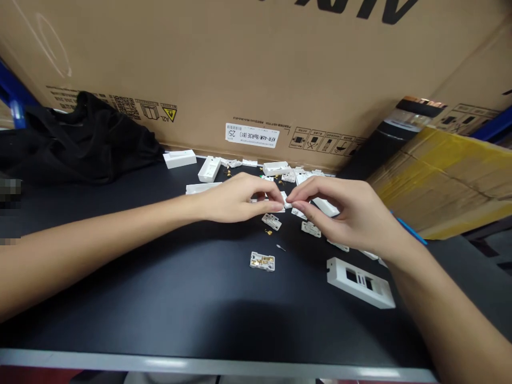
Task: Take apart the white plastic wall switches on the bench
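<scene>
My left hand [240, 197] and my right hand [340, 205] hover close together over a cluster of white plastic parts. The thumb and forefinger of each are pinched, and what they hold, if anything, is too small to make out. Below them on the black table [168, 298] lie a small white plate [272, 221], a brass bit [269, 232] and a tiny pale piece [281, 248]. Nearer to me sits a white base with brass contacts inside [262, 261]. A white slotted housing [360, 282] lies under my right forearm's inner side.
Behind stands a large cardboard box [224, 64]. Black cloth [88, 138] lies at the left. White housings [210, 169] line the back. At the right are a dark bottle [384, 133], a taped carton [452, 181] and a blue pen-like stick [412, 231].
</scene>
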`<state>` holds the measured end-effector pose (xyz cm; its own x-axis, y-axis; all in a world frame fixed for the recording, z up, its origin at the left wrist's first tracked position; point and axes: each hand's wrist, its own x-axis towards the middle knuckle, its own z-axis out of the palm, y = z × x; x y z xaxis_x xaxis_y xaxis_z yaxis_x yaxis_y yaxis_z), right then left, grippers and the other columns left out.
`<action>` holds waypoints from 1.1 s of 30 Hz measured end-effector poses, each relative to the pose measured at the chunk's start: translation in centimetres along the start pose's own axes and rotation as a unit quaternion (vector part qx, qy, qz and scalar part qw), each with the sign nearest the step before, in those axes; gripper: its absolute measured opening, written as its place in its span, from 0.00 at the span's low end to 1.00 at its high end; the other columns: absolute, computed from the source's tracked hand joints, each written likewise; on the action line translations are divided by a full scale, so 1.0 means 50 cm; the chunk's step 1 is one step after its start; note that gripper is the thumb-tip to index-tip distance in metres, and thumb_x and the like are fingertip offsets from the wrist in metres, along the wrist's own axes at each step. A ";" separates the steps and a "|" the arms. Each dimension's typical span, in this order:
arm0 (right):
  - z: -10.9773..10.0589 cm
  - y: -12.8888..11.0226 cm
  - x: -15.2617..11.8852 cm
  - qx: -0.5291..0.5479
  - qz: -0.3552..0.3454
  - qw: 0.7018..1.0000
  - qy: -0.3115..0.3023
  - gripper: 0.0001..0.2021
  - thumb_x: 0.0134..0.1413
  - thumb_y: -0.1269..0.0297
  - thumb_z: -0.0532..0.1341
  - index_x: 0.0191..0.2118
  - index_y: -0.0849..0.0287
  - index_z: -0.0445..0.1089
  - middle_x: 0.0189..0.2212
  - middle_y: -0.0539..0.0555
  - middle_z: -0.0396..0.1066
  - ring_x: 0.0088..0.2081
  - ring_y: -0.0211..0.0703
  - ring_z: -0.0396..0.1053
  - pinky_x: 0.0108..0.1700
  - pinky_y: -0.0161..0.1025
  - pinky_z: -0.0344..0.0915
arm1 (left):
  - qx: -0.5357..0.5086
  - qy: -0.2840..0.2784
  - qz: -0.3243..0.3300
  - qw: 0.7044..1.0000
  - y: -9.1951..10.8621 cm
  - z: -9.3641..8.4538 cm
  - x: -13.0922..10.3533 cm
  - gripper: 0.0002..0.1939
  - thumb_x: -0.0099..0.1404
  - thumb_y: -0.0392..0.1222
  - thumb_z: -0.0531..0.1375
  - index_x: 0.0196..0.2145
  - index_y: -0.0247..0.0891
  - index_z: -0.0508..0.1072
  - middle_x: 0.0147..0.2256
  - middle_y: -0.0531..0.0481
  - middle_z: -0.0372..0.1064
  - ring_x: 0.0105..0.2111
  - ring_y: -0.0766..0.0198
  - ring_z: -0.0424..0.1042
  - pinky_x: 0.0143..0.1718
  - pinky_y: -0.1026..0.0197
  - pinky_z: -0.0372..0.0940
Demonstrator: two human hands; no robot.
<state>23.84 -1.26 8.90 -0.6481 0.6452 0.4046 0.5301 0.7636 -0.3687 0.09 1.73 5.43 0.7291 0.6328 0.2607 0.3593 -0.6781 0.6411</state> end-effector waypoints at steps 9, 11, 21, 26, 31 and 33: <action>-0.005 0.005 -0.004 0.009 0.047 0.994 -0.100 0.02 0.55 0.69 0.62 0.33 0.57 0.73 0.27 0.50 0.77 0.28 0.39 0.73 0.32 0.35 0.66 | 0.207 -0.090 0.029 0.974 -0.019 0.017 0.000 0.17 0.69 0.48 0.61 0.53 0.42 0.71 0.43 0.47 0.72 0.45 0.57 0.71 0.43 0.60 0.62; -0.001 0.011 -0.002 0.022 0.064 0.989 -0.134 0.02 0.56 0.69 0.61 0.34 0.58 0.72 0.27 0.50 0.78 0.28 0.38 0.74 0.33 0.34 0.66 | 0.194 -0.088 0.018 0.977 -0.024 0.027 0.000 0.14 0.71 0.47 0.59 0.52 0.43 0.72 0.42 0.48 0.72 0.45 0.57 0.71 0.43 0.60 0.63; 0.005 0.041 -0.002 -0.023 0.072 0.983 -0.169 0.06 0.58 0.68 0.62 0.37 0.59 0.78 0.31 0.53 0.79 0.30 0.39 0.73 0.35 0.35 0.64 | 0.127 0.057 0.051 0.989 -0.041 0.064 -0.021 0.07 0.69 0.42 0.61 0.43 0.37 0.73 0.37 0.50 0.74 0.35 0.65 0.72 0.37 0.63 0.65; 0.011 0.050 0.008 -0.043 0.053 0.980 -0.189 0.06 0.58 0.67 0.62 0.36 0.57 0.78 0.28 0.50 0.78 0.27 0.37 0.70 0.32 0.35 0.62 | 0.162 0.058 0.076 0.982 -0.053 0.085 -0.029 0.10 0.70 0.40 0.59 0.48 0.36 0.71 0.42 0.47 0.74 0.39 0.62 0.73 0.41 0.61 0.67; 0.018 0.057 0.022 -0.040 0.046 0.974 -0.219 0.06 0.57 0.68 0.61 0.32 0.57 0.76 0.24 0.49 0.76 0.24 0.37 0.68 0.29 0.35 0.60 | 0.153 0.069 0.097 0.981 -0.063 0.088 -0.028 0.08 0.69 0.38 0.61 0.46 0.36 0.71 0.41 0.46 0.74 0.40 0.62 0.74 0.42 0.61 0.69; 0.021 0.063 0.025 -0.040 0.018 0.978 -0.205 0.07 0.55 0.70 0.60 0.32 0.56 0.77 0.26 0.50 0.77 0.25 0.38 0.70 0.30 0.36 0.61 | 0.154 0.069 0.109 0.980 -0.064 0.089 -0.026 0.08 0.70 0.37 0.60 0.46 0.35 0.71 0.42 0.45 0.75 0.42 0.61 0.75 0.44 0.60 0.70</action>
<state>24.13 1.93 7.38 -0.7843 0.6201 0.0168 0.5871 0.7508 -0.3028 0.58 1.38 -0.18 0.7295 0.4913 0.4758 0.3792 -0.8695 0.3165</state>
